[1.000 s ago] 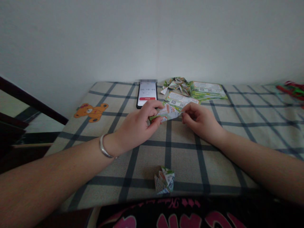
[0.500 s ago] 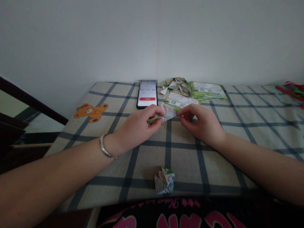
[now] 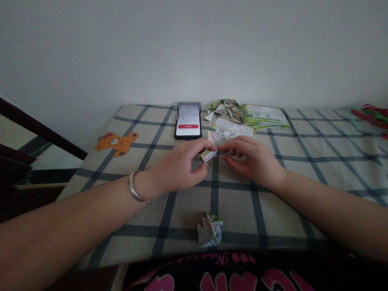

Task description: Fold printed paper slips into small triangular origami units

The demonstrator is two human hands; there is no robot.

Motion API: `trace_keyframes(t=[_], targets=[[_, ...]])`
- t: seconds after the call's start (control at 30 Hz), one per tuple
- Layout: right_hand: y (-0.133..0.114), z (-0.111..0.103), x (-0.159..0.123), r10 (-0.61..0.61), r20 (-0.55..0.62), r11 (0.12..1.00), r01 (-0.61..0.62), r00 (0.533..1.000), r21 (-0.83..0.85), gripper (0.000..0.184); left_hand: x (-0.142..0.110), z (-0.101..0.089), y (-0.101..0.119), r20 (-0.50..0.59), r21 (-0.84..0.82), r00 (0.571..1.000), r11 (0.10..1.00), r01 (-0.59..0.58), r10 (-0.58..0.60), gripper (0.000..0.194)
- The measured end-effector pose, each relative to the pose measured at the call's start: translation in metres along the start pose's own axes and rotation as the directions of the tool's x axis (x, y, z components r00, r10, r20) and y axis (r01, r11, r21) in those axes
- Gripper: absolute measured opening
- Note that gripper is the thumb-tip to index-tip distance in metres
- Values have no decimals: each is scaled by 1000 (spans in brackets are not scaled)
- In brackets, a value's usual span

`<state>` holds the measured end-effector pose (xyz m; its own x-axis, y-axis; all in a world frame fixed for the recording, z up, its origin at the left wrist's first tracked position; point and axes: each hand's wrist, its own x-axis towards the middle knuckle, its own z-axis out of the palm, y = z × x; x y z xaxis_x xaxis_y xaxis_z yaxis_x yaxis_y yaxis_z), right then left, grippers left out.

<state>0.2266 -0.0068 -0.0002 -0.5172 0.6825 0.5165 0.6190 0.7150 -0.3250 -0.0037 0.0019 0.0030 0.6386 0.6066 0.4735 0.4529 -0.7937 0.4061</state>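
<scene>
While the left hand (image 3: 183,165) clamps the folded paper (image 3: 209,156) in its fingers, the right hand (image 3: 253,159), fingers apart, is at the paper's three o'clock, a phone (image 3: 188,128) at eleven.

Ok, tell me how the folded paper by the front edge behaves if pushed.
The folded paper is probably light, being creased printed paper. Its overlapping folds suggest some stiffness, though pressing could crush it. Its angular sides make rolling unlikely.

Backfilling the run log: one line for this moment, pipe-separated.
left hand: touching folded paper | right hand: open, at paper's right end | phone: lying beyond left hand | paper model: front of tablecloth
</scene>
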Motion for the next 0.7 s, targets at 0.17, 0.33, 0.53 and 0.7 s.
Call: trace_keyframes(t=[0.17, 0.33, 0.53, 0.7], targets=[[-2, -1, 0, 16, 31, 1000, -17, 999, 16, 20, -1, -1, 0, 31, 3, 999, 1000, -24, 24, 41], [-1, 0, 0, 19, 53, 997, -23, 998, 77, 19, 1, 0, -2, 14, 75, 996, 993, -92, 91, 26], [-3, 0, 1, 43, 69, 993, -50, 997, 106, 15, 2, 0, -5, -84, 165, 985, 977, -135, 150, 20], [-4, -1, 0, 35, 40, 987, -41, 999, 156, 12, 2, 2, -7, -176, 176, 968, 973, -150, 181, 17]])
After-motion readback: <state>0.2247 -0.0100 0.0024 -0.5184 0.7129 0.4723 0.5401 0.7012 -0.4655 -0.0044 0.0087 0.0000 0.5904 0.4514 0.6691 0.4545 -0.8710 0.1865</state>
